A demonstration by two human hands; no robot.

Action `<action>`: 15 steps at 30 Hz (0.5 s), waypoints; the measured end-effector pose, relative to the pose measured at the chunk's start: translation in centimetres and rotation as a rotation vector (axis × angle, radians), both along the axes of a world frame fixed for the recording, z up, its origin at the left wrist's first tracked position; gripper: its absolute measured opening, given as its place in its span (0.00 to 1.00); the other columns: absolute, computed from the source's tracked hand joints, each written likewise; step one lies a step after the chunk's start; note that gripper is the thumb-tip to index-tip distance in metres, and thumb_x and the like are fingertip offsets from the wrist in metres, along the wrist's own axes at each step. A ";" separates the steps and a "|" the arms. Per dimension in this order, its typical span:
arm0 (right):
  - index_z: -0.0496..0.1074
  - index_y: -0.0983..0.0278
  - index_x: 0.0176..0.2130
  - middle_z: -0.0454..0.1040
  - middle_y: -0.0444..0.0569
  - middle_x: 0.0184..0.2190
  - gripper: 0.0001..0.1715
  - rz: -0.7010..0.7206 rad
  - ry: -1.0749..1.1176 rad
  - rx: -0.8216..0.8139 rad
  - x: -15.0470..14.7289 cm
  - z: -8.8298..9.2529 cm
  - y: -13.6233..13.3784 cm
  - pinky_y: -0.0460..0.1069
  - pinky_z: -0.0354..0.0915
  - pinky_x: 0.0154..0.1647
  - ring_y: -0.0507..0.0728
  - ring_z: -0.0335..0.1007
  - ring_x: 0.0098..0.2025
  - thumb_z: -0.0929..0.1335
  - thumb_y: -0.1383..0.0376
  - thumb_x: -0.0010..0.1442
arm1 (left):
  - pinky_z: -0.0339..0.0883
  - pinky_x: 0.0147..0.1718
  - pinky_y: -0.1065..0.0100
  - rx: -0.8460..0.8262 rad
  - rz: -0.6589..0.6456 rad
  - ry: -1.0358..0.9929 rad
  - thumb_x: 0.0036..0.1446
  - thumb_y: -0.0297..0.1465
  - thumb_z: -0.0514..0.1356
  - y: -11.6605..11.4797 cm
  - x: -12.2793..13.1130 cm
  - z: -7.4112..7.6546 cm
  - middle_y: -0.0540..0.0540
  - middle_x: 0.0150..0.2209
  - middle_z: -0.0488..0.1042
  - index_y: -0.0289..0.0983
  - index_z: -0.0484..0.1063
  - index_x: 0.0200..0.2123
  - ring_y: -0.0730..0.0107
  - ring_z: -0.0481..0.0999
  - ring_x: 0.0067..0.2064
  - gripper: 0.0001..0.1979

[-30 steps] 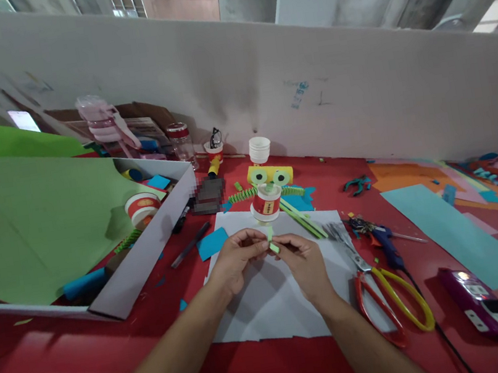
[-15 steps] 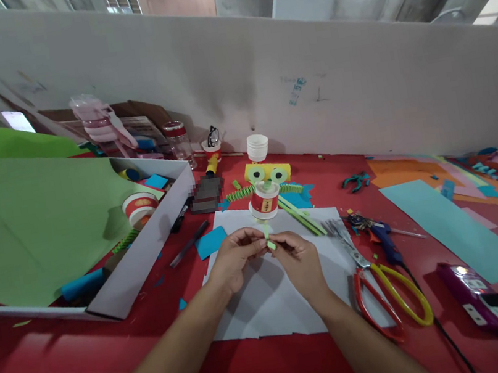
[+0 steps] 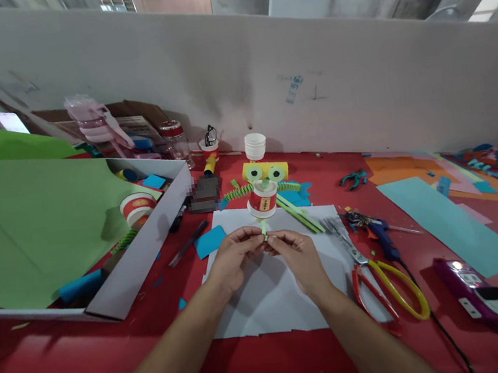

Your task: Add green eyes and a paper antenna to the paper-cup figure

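Observation:
My left hand (image 3: 239, 253) and my right hand (image 3: 297, 254) meet over a white paper sheet (image 3: 276, 307), both closed in a pinch on one small light-green paper strip (image 3: 264, 228). One end of the strip sticks up between my fingertips; the rest is mostly hidden by them. Just beyond my hands stands a red and white paper cup (image 3: 262, 200). Behind it are a yellow paper roll (image 3: 264, 165) with two round green eyes and coiled green paper arms (image 3: 239, 193) reaching out to either side. Flat green paper strips (image 3: 300, 213) lie to the right of the cup.
Scissors (image 3: 359, 257) with red and yellow handles lie right of my right hand. Beyond them are a blue glue gun (image 3: 382, 238) and a purple power socket (image 3: 478, 295) with cords. A white box (image 3: 145, 245) of craft pieces stands left. Turquoise paper (image 3: 451, 225) lies right.
The green strip's lower end, which showed between my fingers, is now more covered by them. My fingertips have drawn slightly closer together. The whole view has shifted a little.

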State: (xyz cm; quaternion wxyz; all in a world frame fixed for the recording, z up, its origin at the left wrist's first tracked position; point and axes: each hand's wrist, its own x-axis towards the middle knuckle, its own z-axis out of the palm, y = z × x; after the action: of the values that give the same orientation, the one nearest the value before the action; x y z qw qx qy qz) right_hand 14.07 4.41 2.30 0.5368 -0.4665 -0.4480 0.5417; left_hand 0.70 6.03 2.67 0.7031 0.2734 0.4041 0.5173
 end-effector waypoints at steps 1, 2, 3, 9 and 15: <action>0.80 0.63 0.32 0.78 0.46 0.25 0.08 -0.002 0.004 -0.003 0.0 -0.1 0.0 0.49 0.67 0.33 0.53 0.70 0.27 0.71 0.62 0.51 | 0.67 0.30 0.73 -0.011 -0.009 -0.005 0.34 0.26 0.72 0.0 0.0 0.0 0.49 0.24 0.75 0.33 0.75 0.26 0.76 0.73 0.26 0.12; 0.80 0.63 0.32 0.78 0.45 0.25 0.08 -0.003 0.001 -0.003 0.0 -0.1 0.1 0.49 0.66 0.33 0.53 0.70 0.27 0.71 0.63 0.51 | 0.67 0.31 0.73 -0.017 -0.020 -0.012 0.34 0.26 0.72 0.0 -0.1 0.1 0.49 0.24 0.75 0.33 0.75 0.25 0.76 0.74 0.26 0.12; 0.80 0.63 0.32 0.77 0.45 0.25 0.08 -0.005 -0.004 -0.001 0.0 -0.1 0.1 0.49 0.66 0.33 0.53 0.70 0.27 0.71 0.63 0.51 | 0.67 0.31 0.73 -0.024 -0.032 -0.019 0.34 0.26 0.72 0.1 -0.1 0.1 0.49 0.24 0.75 0.32 0.75 0.25 0.75 0.74 0.27 0.11; 0.79 0.63 0.30 0.77 0.44 0.23 0.07 -0.011 -0.019 -0.008 0.2 0.1 0.2 0.48 0.65 0.32 0.53 0.69 0.26 0.71 0.64 0.49 | 0.67 0.30 0.75 -0.024 -0.114 -0.017 0.37 0.25 0.71 0.0 -0.5 0.3 0.49 0.25 0.75 0.33 0.75 0.26 0.76 0.74 0.26 0.10; 0.79 0.64 0.27 0.75 0.44 0.21 0.06 0.046 -0.024 -0.070 0.5 0.8 0.3 0.47 0.63 0.29 0.52 0.66 0.25 0.72 0.63 0.46 | 0.67 0.30 0.75 0.008 -0.184 -0.038 0.40 0.24 0.69 -0.2 -0.4 0.6 0.49 0.26 0.76 0.35 0.76 0.29 0.76 0.75 0.27 0.09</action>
State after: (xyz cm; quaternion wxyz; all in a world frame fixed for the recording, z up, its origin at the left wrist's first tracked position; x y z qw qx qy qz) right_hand 14.56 4.72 3.07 0.5022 -0.4811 -0.4458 0.5635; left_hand 0.26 5.87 3.26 0.7541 0.3022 0.3620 0.4571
